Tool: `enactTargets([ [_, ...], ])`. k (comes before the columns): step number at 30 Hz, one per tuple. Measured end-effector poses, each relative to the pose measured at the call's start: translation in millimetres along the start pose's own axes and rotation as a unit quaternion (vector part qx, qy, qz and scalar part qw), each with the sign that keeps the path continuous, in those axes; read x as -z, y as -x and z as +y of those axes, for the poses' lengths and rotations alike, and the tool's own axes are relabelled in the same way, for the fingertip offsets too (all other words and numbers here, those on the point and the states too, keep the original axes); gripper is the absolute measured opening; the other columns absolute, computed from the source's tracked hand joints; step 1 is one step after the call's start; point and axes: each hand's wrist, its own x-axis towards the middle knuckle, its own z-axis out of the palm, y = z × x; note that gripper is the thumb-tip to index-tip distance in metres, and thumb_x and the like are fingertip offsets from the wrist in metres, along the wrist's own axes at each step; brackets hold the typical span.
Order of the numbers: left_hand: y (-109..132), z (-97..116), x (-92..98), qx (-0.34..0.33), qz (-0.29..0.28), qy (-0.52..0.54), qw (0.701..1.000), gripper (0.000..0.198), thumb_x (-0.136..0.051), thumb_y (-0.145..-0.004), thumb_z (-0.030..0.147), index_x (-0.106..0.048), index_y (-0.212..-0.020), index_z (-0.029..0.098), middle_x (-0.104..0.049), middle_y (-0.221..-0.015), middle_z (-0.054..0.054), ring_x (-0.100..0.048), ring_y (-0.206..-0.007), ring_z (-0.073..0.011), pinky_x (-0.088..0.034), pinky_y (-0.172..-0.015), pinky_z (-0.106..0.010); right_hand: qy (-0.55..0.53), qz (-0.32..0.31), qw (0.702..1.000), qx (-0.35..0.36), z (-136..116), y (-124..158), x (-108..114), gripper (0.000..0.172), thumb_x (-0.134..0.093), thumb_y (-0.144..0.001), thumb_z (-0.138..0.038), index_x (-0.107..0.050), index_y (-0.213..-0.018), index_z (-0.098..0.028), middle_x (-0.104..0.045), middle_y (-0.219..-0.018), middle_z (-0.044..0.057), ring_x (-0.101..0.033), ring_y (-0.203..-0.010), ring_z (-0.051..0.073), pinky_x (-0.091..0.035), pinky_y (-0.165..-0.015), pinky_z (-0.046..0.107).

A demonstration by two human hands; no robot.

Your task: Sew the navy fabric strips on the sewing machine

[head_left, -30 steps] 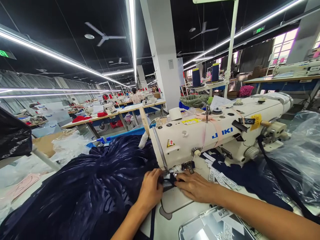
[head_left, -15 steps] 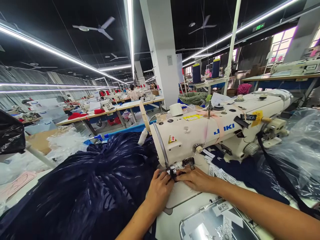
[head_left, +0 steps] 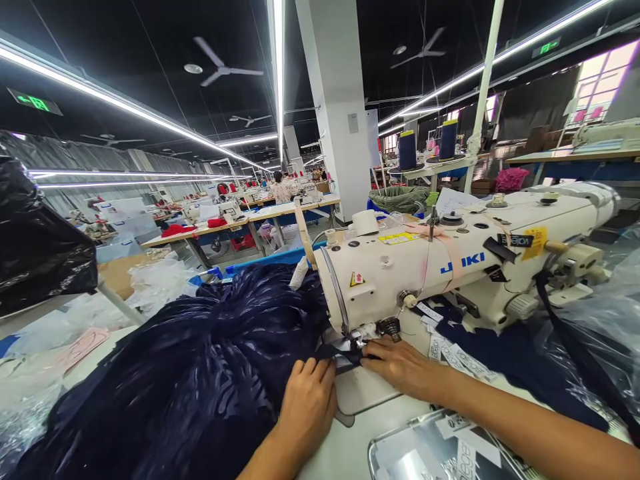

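A white JUKI sewing machine (head_left: 385, 273) reaches in from the right, its needle end at centre. A large heap of navy fabric strips (head_left: 200, 367) fills the left; white printed labels (head_left: 465, 360) and navy fabric pieces (head_left: 525, 367) lie right of the needle, and a shiny tray (head_left: 373, 460) holding more labels sits near. Fingers and the presser foot (head_left: 356, 341) partly hide the navy strip (head_left: 329, 352) being worked, which lies at the needle on the machine bed (head_left: 367, 393). It looks dark, narrow and soft. Its long axis runs roughly left to right, from the heap's edge towards the presser foot. The left hand (head_left: 309, 403) is half curled, fingertips at the strip's near edge; whether it pinches cannot be told. The right hand (head_left: 400, 365) lies loosely bent, fingertips touching the strip beside the foot, its grip unclear
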Motion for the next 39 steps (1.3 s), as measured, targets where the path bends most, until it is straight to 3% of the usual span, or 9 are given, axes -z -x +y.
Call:
enactTargets([
  [4, -3, -8, 0.9, 0.006, -0.035, 0.017, 0.999, 0.034, -0.049, -0.075, 0.007, -0.055, -0.107, 0.017, -0.061, -0.097, -0.004, -0.049, -0.079, -0.0197, -0.037, -0.069, -0.034, -0.007, 0.015, 1.0, 0.005, 2, 3, -4, 0.031, -0.038, -0.083, -0.001, -0.058, -0.102, -0.015, -0.059, -0.1, 0.009, -0.053, -0.087, 0.019, -0.044, -0.068, 0.028],
  [12, 0, -5, -1.2, -0.011, 0.006, 0.005, 1.0, 0.032, -0.052, -0.074, 0.008, -0.057, -0.104, 0.018, -0.06, -0.095, -0.005, -0.05, -0.077, -0.0188, -0.038, -0.067, -0.034, -0.012, 0.023, 1.0, 0.016, 3, 2, -2, 0.03, -0.038, -0.083, -0.003, -0.059, -0.101, -0.014, -0.06, -0.099, 0.01, -0.054, -0.087, 0.019, -0.045, -0.068, 0.028],
  [15, -2, -5, -2.8, -0.053, 0.058, -0.004, 0.997, 0.027, -0.048, -0.077, 0.008, -0.057, -0.102, 0.015, -0.061, -0.094, -0.007, -0.051, -0.076, -0.0187, -0.04, -0.066, -0.033, -0.009, 0.028, 0.999, 0.018, 3, 1, 0, 0.028, -0.037, -0.085, -0.005, -0.06, -0.1, -0.013, -0.06, -0.098, 0.01, -0.054, -0.086, 0.019, -0.045, -0.07, 0.029],
  [19, -12, -3, -5.4, -0.11, 0.138, 0.008, 0.984, 0.027, -0.039, -0.084, 0.011, -0.057, -0.104, 0.015, -0.062, -0.102, -0.009, -0.051, -0.097, -0.0232, -0.037, -0.083, -0.039, -0.004, 0.021, 1.0, 0.017, 3, 0, 4, 0.026, -0.037, -0.087, -0.009, -0.06, -0.099, -0.013, -0.06, -0.096, 0.01, -0.054, -0.085, 0.019, -0.045, -0.07, 0.029],
  [25, -23, -3, -9.6, -0.131, 0.002, 0.053, 0.99, 0.034, -0.039, -0.081, 0.009, -0.053, -0.111, 0.015, -0.059, -0.113, -0.008, -0.048, -0.109, -0.0253, -0.032, -0.091, -0.048, -0.003, -0.006, 1.0, 0.01, 6, -2, 4, 0.026, -0.039, -0.085, -0.005, -0.059, -0.097, -0.015, -0.06, -0.097, 0.008, -0.054, -0.084, 0.018, -0.043, -0.073, 0.029],
  [39, -21, -6, -14.1, -0.106, -0.038, 0.077, 0.991, 0.041, -0.038, -0.076, 0.0, -0.053, -0.111, 0.014, -0.058, -0.115, -0.011, -0.051, -0.108, -0.025, -0.031, -0.093, -0.054, 0.003, -0.003, 1.0, -0.005, 4, -2, 4, 0.027, -0.042, -0.081, -0.006, -0.059, -0.101, -0.014, -0.06, -0.102, 0.008, -0.055, -0.088, 0.02, -0.044, -0.075, 0.031],
])
